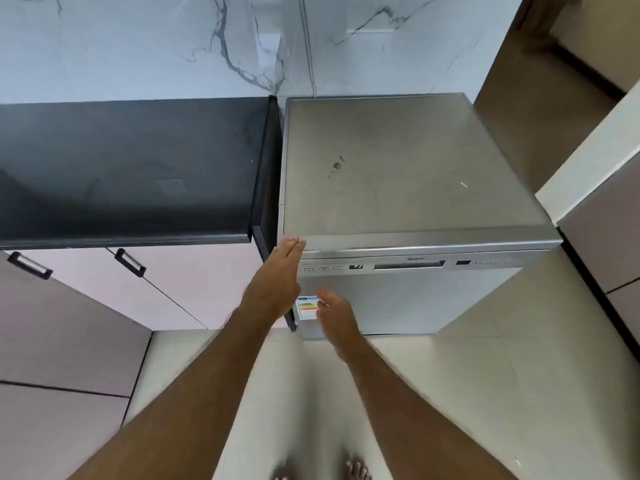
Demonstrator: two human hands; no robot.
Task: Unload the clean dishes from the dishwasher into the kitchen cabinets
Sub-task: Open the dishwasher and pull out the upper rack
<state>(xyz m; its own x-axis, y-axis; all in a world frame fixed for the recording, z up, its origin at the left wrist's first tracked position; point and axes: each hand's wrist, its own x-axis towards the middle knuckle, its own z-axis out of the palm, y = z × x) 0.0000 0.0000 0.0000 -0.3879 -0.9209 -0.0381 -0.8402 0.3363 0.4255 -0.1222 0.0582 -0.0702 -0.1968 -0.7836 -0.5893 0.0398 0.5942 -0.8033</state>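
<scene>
A silver freestanding dishwasher (pixel 408 188) stands against the marble wall with its door (pixel 415 299) closed, so no dishes show. Its control strip reads "P2". My left hand (pixel 277 278) is stretched flat, fingers together, with the fingertips at the top left corner of the door. My right hand (pixel 334 317) hovers lower in front of the door, next to a coloured energy label (pixel 307 307), fingers loosely apart. Neither hand holds anything.
A dark countertop (pixel 131 168) adjoins the dishwasher on the left, over pale base cabinets (pixel 104 292) with black handles (pixel 131 262). More cabinet fronts (pixel 602 237) stand to the right. The light tiled floor (pixel 485 393) lies below, with my bare feet at the bottom edge.
</scene>
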